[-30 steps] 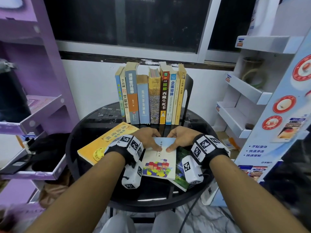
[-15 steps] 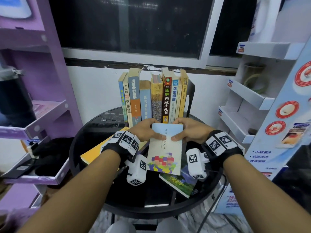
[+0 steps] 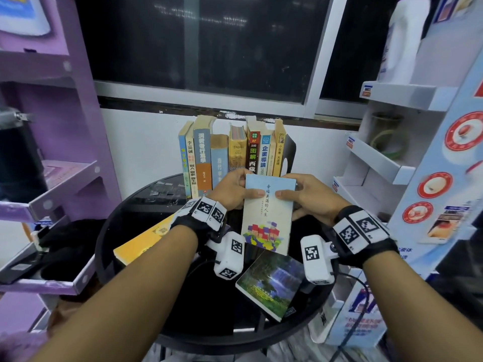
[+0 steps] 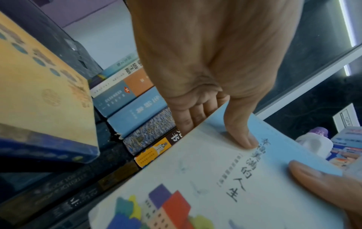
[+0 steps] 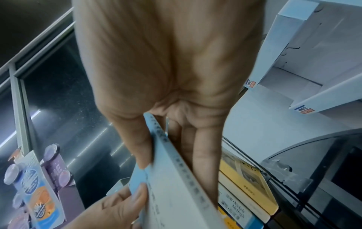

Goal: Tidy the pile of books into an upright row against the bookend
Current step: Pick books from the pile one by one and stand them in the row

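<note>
Head view showed us holding a pale blue paperback book with coloured blocks on its cover [image 3: 268, 212] lifted off the round black bench [image 3: 109, 236], just in front of the upright row of books [image 3: 230, 155]. Our left hand [image 3: 231, 192] gripped the paperback's left edge, thumb on the cover and fingers curled behind, as the left wrist view made plain. Our right hand [image 3: 307, 195] pinched the right edge the same way, thumb in front and fingers behind the spine.

Taking the black metal bookend [image 3: 288, 158] as our landmark: the row stood touching its left face and ran further left from there. The paperback hung in front of the bookend, tilted with its cover facing us. A large yellow flat book [image 3: 146, 239] lay on the bench well to the bookend's front left, and a green landscape-cover book [image 3: 271, 283] lay flat well in front of it.

We judged the step in hand to be carrying this paperback to the row. The next move called for turning it spine outward and upright, then seating it at the row's open left end, far from the bookend, pressing the row snug. Two flat books remained afterwards.
</note>
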`<state>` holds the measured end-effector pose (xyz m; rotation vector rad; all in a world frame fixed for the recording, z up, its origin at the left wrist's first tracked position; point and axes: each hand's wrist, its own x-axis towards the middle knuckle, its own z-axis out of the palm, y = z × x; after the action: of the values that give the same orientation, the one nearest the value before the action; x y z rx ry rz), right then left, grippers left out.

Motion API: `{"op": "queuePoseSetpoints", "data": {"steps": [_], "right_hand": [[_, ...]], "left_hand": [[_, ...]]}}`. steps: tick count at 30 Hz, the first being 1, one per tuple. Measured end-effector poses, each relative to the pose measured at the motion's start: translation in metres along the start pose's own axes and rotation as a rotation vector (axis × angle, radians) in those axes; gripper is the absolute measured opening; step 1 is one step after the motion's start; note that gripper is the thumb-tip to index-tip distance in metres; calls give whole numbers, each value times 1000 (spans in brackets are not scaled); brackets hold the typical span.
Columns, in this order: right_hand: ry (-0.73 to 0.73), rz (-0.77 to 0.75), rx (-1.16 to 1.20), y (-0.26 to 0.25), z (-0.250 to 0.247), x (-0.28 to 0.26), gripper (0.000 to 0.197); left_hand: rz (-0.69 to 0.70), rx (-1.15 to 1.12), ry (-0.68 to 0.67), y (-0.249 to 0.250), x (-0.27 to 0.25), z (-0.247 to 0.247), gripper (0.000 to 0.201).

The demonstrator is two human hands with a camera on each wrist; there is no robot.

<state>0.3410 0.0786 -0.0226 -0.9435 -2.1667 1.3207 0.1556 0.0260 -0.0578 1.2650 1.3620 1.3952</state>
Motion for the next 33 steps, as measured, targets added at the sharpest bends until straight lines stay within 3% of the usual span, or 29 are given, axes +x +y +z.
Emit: {"op": "queuePoseSetpoints", "data": {"steps": [7, 12, 15, 23, 33], "right_hand": [[198, -27, -26, 15, -15, 0, 10], [350, -24, -118, 22, -30, 5, 4], [450, -31, -225, 26, -34, 10, 2], [623, -47, -316, 40, -35, 38, 2], [621, -92, -319, 54, -19, 79, 25]], "left_hand": [[22, 118, 82, 5, 22, 19, 40], [338, 261, 427, 15, 30, 22, 21], [488, 322, 517, 25, 39, 22, 20], [636, 654, 607, 38, 67, 26, 28], [577, 1047, 443, 25, 108, 9, 52]]}}
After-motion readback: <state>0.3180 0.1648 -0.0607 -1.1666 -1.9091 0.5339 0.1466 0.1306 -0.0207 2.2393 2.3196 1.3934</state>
